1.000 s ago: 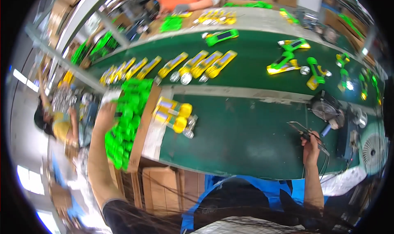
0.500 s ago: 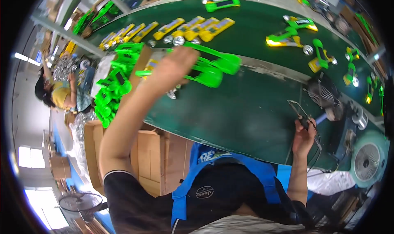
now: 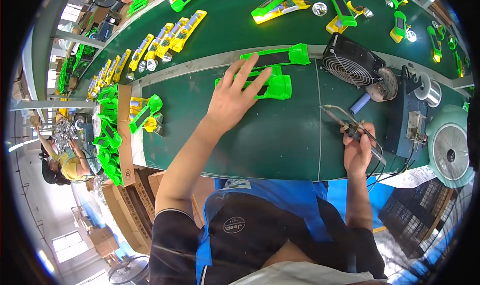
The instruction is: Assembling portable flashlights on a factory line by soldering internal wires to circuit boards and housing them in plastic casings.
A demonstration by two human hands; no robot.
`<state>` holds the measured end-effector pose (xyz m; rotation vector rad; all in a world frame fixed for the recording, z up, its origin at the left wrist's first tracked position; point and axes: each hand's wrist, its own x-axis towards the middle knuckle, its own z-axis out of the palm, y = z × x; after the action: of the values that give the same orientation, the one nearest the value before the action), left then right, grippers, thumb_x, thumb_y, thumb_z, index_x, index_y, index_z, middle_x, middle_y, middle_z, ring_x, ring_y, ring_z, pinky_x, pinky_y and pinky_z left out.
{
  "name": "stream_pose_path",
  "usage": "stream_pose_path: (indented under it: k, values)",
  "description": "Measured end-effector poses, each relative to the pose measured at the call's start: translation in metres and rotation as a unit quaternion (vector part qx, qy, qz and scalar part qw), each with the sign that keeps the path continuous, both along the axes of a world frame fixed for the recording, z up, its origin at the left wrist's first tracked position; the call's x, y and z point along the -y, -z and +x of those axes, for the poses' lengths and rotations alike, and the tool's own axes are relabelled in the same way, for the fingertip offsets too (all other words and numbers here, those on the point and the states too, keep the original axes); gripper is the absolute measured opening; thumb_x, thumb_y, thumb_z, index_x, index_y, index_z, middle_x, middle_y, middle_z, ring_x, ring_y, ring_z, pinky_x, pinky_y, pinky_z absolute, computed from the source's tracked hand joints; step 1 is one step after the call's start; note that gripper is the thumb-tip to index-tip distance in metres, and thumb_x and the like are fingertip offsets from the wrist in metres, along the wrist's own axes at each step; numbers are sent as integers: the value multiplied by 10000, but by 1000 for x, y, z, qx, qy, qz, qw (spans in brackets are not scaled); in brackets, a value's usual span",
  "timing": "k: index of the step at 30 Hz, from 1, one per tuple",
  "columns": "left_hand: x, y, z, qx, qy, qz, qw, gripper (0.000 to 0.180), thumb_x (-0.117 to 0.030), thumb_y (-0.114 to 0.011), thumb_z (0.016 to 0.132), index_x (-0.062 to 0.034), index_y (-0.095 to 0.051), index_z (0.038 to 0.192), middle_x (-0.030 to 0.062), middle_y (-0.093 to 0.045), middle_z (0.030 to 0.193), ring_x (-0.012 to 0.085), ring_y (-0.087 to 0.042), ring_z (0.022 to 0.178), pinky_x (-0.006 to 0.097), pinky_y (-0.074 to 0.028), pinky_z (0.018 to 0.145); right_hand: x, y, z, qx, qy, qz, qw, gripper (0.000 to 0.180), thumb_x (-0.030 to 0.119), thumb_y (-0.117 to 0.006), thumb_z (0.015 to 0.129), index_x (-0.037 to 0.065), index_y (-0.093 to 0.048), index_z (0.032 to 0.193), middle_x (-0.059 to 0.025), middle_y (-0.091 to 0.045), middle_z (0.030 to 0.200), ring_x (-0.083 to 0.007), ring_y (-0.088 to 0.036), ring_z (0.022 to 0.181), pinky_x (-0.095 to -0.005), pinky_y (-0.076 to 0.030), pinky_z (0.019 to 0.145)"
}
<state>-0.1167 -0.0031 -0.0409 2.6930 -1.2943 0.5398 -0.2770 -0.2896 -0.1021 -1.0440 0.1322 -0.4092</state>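
Note:
My left hand [image 3: 234, 96] lies flat with fingers spread on a green plastic flashlight shell [image 3: 270, 85] on the green bench. A second green shell [image 3: 285, 55] lies just beyond it, on the pale strip. My right hand [image 3: 359, 150] is closed around a soldering iron [image 3: 350, 126], its thin tip pointing left over the bench. A small blue cylinder [image 3: 360, 103] lies near the iron's tip.
A black fan [image 3: 350, 62] and a blue solder station [image 3: 412, 117] stand at the right. Yellow and green flashlight parts [image 3: 170, 37] line the conveyor behind. A cardboard box of green shells [image 3: 107, 135] sits at the left. Another person [image 3: 60, 162] works far left.
My left hand has brought the two green shells rightward to the middle of the bench and now rests on the nearer one. The right hand stays put with the iron.

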Motion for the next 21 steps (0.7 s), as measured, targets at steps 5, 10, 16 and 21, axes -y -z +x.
stream_pose_path:
  k: [5, 10, 16, 21]
  values:
    - [34, 9, -62, -104, -63, 15, 992, 628, -273, -656, 737, -86, -508, 1317, 129, -491, 1283, 276, -521, 1032, 396, -468, 817, -30, -16, 19, 105, 12, -31, 994, 402, 401, -543, 945, 83, -410, 1152, -131, -587, 891, -286, -618, 767, -478, -481, 805]
    - [-24, -25, -55, -217, -253, 7, 943, 546, -337, -702, 706, -102, -565, 1179, 86, -573, 1133, 253, -552, 986, 450, -420, 801, -103, -47, 34, 100, -55, -156, 981, 474, 429, -578, 923, 59, -385, 1148, -143, -517, 1027, -287, -649, 806, -469, -504, 863]
    - [-278, -23, -34, 35, -458, 153, 875, 438, -288, -738, 750, -182, -630, 1161, 45, -548, 1181, 270, -468, 1110, 463, -380, 913, -117, -6, 65, 71, -136, -144, 978, 398, 344, -576, 935, 65, -408, 1164, -137, -562, 986, -273, -656, 736, -478, -505, 881]
    - [-320, -23, -36, -27, -371, 2, 928, 220, -179, -689, 793, -140, -644, 1005, 44, -627, 1028, 266, -534, 1013, 419, -367, 881, -98, -17, 81, 88, -159, -131, 975, 376, 322, -546, 953, 57, -395, 1173, -121, -569, 930, -259, -640, 663, -436, -550, 729]
